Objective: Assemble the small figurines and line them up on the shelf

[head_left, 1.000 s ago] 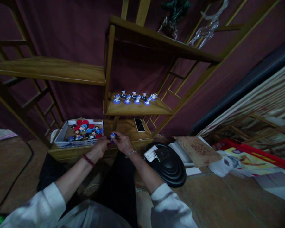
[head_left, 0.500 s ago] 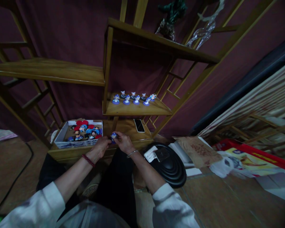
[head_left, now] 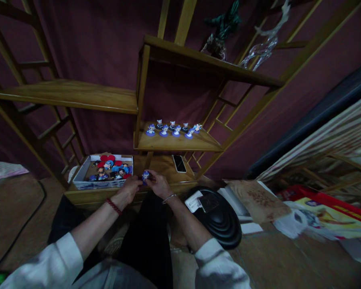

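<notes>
Between my two hands, just over the front edge of the low shelf, is a small purple-and-blue figurine (head_left: 145,175). My right hand (head_left: 159,184) pinches it from the right. From the left, my left hand (head_left: 131,188) has its fingers closed on the figurine's lower part. A white box (head_left: 81,182) of mixed red, blue and black figurines stands to the left of my hands. On the raised shelf (head_left: 177,142) above, several purple-based figurines (head_left: 176,131) form a front row, with dark-based ones (head_left: 172,125) behind.
A phone (head_left: 179,163) lies on the low shelf to the right. Beside my right leg sits a round black ridged object (head_left: 221,224) with cards on it. Cardboard (head_left: 255,198), a plastic bag (head_left: 291,222) and a red-yellow box (head_left: 327,212) lie further right. Ornaments (head_left: 225,28) stand on the top shelf.
The view has shifted slightly, so the shelves appear lower and further right. Both hands still hold the figurine in nearly the same place.
</notes>
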Available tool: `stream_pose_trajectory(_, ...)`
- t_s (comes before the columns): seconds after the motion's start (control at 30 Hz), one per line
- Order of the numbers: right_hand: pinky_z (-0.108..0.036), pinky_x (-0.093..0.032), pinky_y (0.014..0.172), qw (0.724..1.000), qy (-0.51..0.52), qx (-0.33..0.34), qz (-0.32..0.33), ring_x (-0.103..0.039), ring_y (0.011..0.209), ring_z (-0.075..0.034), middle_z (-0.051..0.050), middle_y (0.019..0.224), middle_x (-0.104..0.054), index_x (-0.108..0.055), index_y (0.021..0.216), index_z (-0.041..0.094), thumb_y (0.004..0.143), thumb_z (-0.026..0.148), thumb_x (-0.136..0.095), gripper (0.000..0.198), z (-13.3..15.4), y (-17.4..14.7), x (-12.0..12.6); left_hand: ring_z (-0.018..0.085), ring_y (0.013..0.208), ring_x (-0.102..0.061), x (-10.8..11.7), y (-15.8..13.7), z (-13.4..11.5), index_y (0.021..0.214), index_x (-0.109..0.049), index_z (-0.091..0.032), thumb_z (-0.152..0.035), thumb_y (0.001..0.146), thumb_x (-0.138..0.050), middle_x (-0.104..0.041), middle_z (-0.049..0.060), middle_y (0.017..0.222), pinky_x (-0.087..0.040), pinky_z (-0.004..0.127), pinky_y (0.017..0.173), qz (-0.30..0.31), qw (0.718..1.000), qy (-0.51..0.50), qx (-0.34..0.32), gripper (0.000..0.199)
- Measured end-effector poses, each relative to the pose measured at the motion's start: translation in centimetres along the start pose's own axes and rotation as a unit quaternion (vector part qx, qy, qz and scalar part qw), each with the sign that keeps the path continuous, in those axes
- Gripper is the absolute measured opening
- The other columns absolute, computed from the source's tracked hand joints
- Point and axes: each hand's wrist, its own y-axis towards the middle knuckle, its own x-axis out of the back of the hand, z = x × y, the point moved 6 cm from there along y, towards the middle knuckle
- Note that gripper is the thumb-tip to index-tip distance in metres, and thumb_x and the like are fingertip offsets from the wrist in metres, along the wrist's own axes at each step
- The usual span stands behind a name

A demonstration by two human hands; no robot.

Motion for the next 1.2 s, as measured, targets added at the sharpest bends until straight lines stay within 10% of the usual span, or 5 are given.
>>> stream_pose_trajectory(1.2,-0.028,-0.047,0.079,0.996,0.031,0.019,0.086,-0.058,0.084,-0.015,-0.001,0.091,-0.061,-0.055,0.096,0.021,0.069,0.032,-0.064,0.031,0.5,1.1,-1.3,0.01,0.059,-0.055,1.0,-1.4,-2.4,0.069,-0.058,-0.012,-0.001,0.054,-0.05,-0.062,0.002,0.065,-0.043,0.022,0.062,0.013,0.998,-0.03,-0.044,0.021)
